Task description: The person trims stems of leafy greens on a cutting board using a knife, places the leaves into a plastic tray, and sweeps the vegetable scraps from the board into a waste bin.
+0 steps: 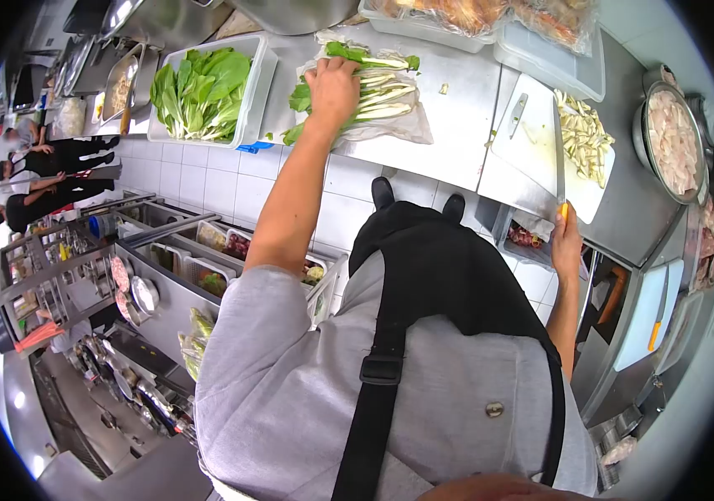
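My left hand [333, 90] reaches out to the counter, its fingers curled over leafy greens [383, 98] with long pale stems. These greens lie on a crumpled plastic bag [422, 132]. Low at my right side, my right hand [567, 242] is closed around the yellow handle of a knife [560, 159]. Its long blade points away from me over a white cutting board [532, 138]. Beside the blade, a pile of cut pale stems [584, 138] covers the board's right part. A small grey-handled tool [519, 108] lies on the board's left part.
Left of my left hand stands a clear tub [267, 83] of loose green leaves. A metal bowl [642, 138] of raw meat strips is at right. Below the board is a bin [499, 230] with reddish scraps. Another yellow-handled knife [655, 330] rests farther right. People [56, 171] stand at far left.
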Demonstrator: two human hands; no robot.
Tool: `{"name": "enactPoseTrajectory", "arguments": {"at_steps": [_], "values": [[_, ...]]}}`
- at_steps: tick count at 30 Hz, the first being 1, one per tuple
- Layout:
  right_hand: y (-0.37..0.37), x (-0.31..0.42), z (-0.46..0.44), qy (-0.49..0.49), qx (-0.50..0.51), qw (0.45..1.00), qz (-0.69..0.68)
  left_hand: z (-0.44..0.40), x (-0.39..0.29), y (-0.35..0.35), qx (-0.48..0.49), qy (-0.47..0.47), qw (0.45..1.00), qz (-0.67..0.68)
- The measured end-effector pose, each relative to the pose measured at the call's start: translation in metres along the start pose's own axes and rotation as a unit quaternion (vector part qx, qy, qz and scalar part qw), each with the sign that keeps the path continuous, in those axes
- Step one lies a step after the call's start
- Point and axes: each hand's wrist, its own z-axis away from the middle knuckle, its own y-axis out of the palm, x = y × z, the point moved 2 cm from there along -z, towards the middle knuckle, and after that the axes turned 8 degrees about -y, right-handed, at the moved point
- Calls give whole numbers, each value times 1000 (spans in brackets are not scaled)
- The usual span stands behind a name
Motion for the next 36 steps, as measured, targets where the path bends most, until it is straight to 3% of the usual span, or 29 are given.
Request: {"name": "enactPoseTrajectory", "arguments": {"at_steps": [1,4,7,10,16,19,20,23,36], "values": [[2,-3,-1,-3,-2,1000,0,-2,1,0,-4,20,1000,-3],[3,-7,-2,-7,-5,1000,2,-10,-1,1,120,18,991,-58],[2,-1,-2,-2,-2,1000,7,-23,3,7,153,53,986,-35],[1,2,2,-8,-4,1000,7,-22,-3,9,20,104,994,15],[5,-5,-2,-26,-22,999,0,-38,4,14,8,109,990,-87],[7,-5,2,-46,-33,998,-8,-32,4,-5,80,70,985,-136],[6,-2,3,-52,-36,998,-8,-31,13,3,168,35,978,-121],[6,0,2,-56,-39,998,8,-16,-4,-20,240,31,963,-120],[5,2,3,-63,-47,997,13,-28,15,-10,301,24,951,-65]]}}
